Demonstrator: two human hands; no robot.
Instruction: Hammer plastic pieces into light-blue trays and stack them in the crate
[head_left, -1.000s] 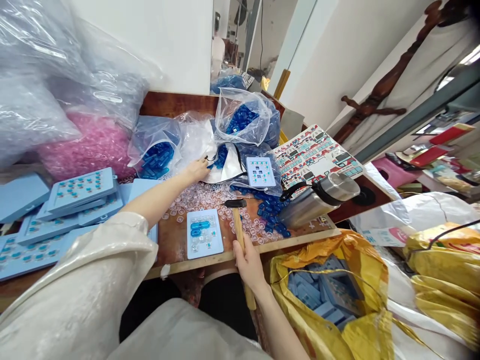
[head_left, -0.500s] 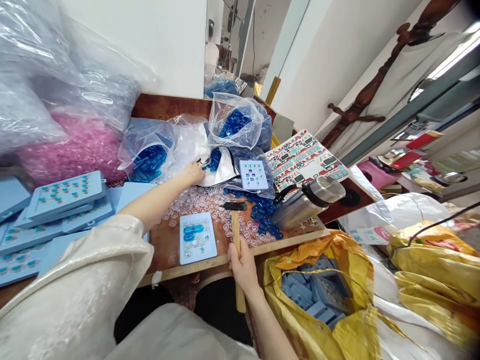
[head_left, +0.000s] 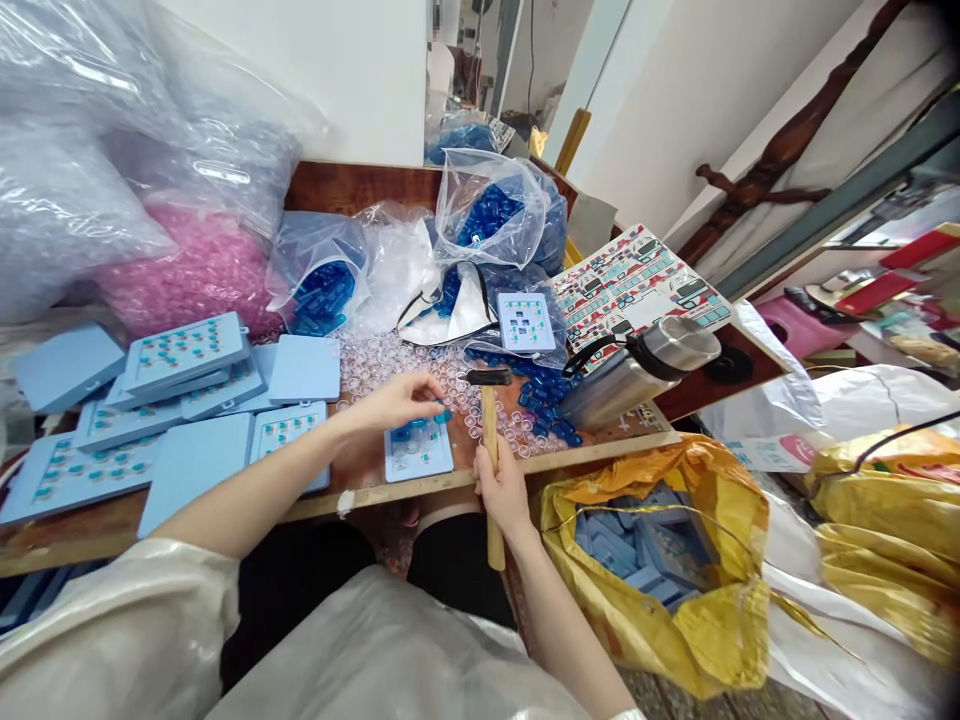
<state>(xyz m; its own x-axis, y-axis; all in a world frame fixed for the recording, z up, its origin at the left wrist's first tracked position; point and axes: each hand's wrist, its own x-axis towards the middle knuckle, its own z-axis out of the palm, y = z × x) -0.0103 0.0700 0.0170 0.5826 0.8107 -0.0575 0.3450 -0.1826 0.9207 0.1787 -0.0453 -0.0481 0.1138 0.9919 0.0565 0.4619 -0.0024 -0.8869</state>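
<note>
The left hand [head_left: 401, 402] is positioned over the light-blue rectangular plastic panel [head_left: 442, 463]. Left grip: narrow, thumb and fingertips pinching a small translucent blue plastic piece [head_left: 443, 415]. Whether this piece touches the panel cannot be determined. The panel lies flat at the near edge of the brown wooden table [head_left: 352, 463], with blue and clear parts on its face; the left hand hides its far portion.

The right hand [head_left: 504, 488] is located at the table edge, to the right of the panel. Right grip: fingers wrapped around the wooden handle of a black-headed hammer [head_left: 490, 425]. The head points away from the person; the handle's butt extends below the table edge.

Small clear plastic rings [head_left: 367, 365] are spread across the table beyond the panel. Loose dark-blue translucent pieces [head_left: 546, 402] lie to the right of the hammer head, beside a tilted silver metal bottle [head_left: 611, 388]. A stack of light-blue panels [head_left: 187, 358] occupies the left side. A yellow woven sack [head_left: 574, 590], below the table at right, contains further light-blue panels
</note>
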